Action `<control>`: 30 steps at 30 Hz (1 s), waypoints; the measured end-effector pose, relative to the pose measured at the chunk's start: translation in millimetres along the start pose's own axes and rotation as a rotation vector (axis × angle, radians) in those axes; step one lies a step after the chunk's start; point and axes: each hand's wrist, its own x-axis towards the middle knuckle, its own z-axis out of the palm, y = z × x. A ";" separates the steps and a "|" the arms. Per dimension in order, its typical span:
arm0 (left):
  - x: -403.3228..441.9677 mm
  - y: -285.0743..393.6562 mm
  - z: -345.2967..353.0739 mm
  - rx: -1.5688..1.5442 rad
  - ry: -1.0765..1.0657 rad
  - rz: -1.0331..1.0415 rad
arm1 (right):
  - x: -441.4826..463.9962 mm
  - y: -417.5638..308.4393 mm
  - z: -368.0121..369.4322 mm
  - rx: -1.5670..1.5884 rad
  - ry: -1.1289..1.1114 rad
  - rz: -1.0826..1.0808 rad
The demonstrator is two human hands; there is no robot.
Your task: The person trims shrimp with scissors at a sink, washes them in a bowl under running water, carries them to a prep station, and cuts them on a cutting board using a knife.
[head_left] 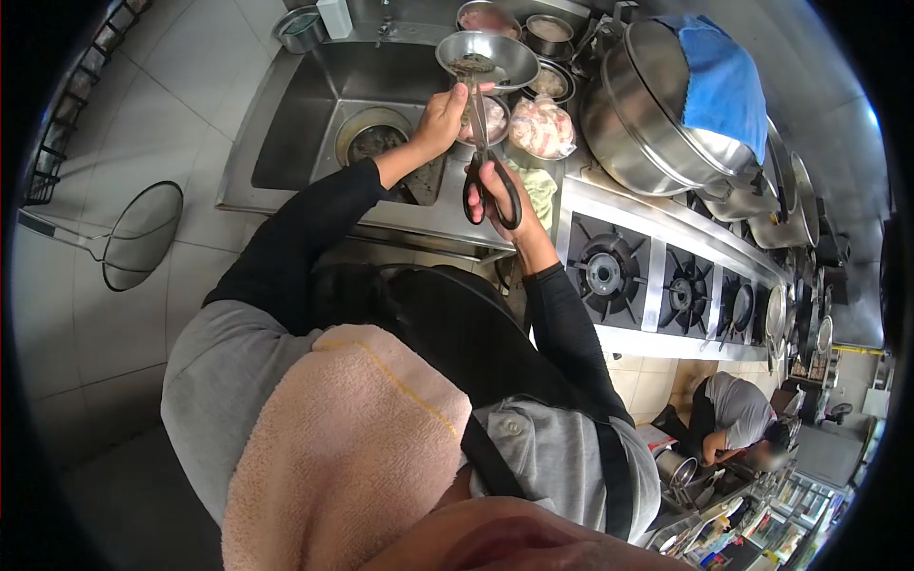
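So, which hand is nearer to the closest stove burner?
Right. The right hand, holding the scissors, is forward and left of the burner; the left hand is farther off, near the steel bowl.

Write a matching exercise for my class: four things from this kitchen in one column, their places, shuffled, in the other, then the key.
Things:
1. Scissors
2. Blue cloth
3. Round mesh strainer
4. Yellowish-rimmed vessel

Places:
A. Inside the sink
B. In the person's right hand
C. Left of the sink in the picture
D. Draped over a large metal pot

Pairs: 1-B, 2-D, 3-C, 4-A
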 end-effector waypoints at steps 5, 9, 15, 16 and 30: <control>2.5 0.4 -11.2 0.062 -0.050 0.049 | 9.0 4.6 -3.9 -0.157 -0.011 0.004; 3.7 -0.8 -10.8 0.050 -0.015 0.085 | 3.6 9.6 -2.8 -0.107 -0.024 -0.002; 4.7 -8.3 -28.2 0.210 -0.035 0.165 | -0.1 4.5 3.9 -0.096 -0.039 0.009; 2.0 -5.2 -28.1 0.268 -0.041 0.207 | 3.2 4.3 5.3 -0.071 -0.025 0.009; 47.7 -71.7 -158.6 1.279 -0.108 0.278 | -58.5 1.1 -42.3 -0.147 0.221 -0.082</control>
